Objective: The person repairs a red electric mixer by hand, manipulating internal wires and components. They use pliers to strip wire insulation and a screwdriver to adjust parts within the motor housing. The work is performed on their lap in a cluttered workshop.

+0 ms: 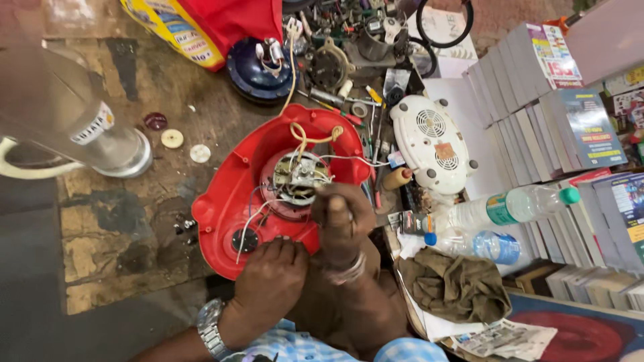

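left hand (272, 278) closed on near rim of red appliance housing (228, 194) | right hand (342, 218) pinched shut, on what cannot be told | exposed motor (298, 177) just beyond right fingertips | white wires (258, 214) between the hands

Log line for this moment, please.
left hand: grips red housing rim | right hand: over motor, wires | steel jar left

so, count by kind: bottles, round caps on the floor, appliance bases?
Plastic bottles: 2, green-capped and blue-capped
Small round caps: 3, dark red, cream, white
Appliance bases: 3, red, white, blue
Total: 8
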Tool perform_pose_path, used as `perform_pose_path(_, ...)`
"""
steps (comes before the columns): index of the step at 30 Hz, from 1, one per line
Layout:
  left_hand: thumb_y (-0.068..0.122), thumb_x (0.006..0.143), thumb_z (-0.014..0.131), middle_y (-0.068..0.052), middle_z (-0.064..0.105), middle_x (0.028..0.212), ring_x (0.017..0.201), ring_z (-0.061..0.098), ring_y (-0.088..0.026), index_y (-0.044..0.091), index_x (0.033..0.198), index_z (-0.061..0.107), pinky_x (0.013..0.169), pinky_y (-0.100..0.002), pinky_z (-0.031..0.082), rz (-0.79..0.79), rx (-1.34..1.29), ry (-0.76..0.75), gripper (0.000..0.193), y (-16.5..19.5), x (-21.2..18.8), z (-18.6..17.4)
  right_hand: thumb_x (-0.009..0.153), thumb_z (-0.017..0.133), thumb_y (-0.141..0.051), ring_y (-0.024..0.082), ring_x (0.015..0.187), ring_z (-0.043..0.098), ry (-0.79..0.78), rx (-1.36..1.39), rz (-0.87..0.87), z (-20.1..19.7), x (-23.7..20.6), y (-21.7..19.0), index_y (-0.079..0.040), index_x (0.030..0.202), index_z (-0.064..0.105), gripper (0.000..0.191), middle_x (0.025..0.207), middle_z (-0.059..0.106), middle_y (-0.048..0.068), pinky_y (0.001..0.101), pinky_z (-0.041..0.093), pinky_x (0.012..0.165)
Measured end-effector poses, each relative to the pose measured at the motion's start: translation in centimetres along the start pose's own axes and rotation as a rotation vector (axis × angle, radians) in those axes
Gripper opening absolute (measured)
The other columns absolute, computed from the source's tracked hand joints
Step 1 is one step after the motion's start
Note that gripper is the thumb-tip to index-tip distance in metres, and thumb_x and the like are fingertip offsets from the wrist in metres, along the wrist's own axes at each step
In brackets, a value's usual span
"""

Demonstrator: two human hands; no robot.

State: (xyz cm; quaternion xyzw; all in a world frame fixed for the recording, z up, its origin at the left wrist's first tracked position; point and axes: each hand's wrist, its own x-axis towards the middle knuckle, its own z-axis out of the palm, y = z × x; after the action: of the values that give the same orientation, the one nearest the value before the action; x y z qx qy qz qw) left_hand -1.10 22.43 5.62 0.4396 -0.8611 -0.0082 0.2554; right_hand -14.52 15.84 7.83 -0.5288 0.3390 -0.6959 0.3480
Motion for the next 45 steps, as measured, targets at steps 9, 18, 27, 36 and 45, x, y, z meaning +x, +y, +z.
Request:
perform_pose_path(9, 0.016, 0.078, 0.060, -0.014, 0.069, 0.082, 0.082, 0.068, -0.029, 0.001, 0.090, 0.069, 0.073, -0.040, 0.054, 0.059, 0.024, -0.052, 0.021, -0.2, -0.3, -0.2, 0.112, 0.053, -0.030, 0.021, 0.077, 0.053, -0.513, 0.062, -0.062, -1.1, 4.0, -3.3, 0.000, 0.094, 0.061, 0.036, 0.087, 0.058, 0.012, 0.0334, 0.043, 0.071)
perform_pose_path(18, 0.019, 0.080, 0.061, -0.016, 0.071, 0.086, 0.086, 0.070, -0.031, 0.002, 0.088, 0.068, 0.077, -0.041, 0.055, 0.032, 0.025, -0.032, 0.019, 0.0, 0.1, -0.2, 0.105, 0.057, -0.022, 0.018, 0.057, 0.049, -0.803, 0.386, 0.234, -0.6, 6.6, -2.0, 0.004, 0.106, 0.067, 0.029, 0.071, 0.057, 0.009, 0.0329, 0.041, 0.054)
perform_pose_path(27, 0.018, 0.075, 0.063, -0.016, 0.072, 0.088, 0.086, 0.070, -0.030, 0.001, 0.091, 0.070, 0.075, -0.041, 0.055, 0.014, 0.010, -0.018, 0.024, 0.1, -0.3, -0.1, 0.111, 0.052, -0.021, 0.007, 0.056, 0.045, 0.168, -0.095, -0.090, 0.2, -1.0, 2.0, 0.001, 0.110, 0.062, 0.024, 0.070, 0.054, 0.002, 0.0237, 0.036, 0.050)
perform_pose_path(36, 0.021, 0.082, 0.066, -0.011, 0.067, 0.073, 0.072, 0.067, -0.027, 0.008, 0.076, 0.065, 0.064, -0.042, 0.054, 0.006, -0.004, -0.005, 0.015, 0.1, -0.2, 0.0, 0.098, 0.067, -0.031, 0.032, 0.095, 0.066, -0.579, -0.870, -0.309, -2.5, 3.8, -8.5, -0.006, 0.122, 0.062, 0.035, 0.107, 0.067, 0.015, 0.0392, 0.053, 0.081)
perform_pose_path(45, 0.028, 0.083, 0.076, -0.014, 0.071, 0.086, 0.081, 0.069, -0.032, 0.005, 0.092, 0.072, 0.074, -0.044, 0.054, -0.004, -0.258, 0.050, 0.025, -0.3, -0.1, -4.2, 0.086, 0.081, -0.035, 0.036, 0.076, 0.070, -0.654, -1.334, 0.008, -3.8, 4.1, -14.5, -0.006, 0.110, 0.066, 0.041, 0.086, 0.072, 0.013, 0.0469, 0.052, 0.062)
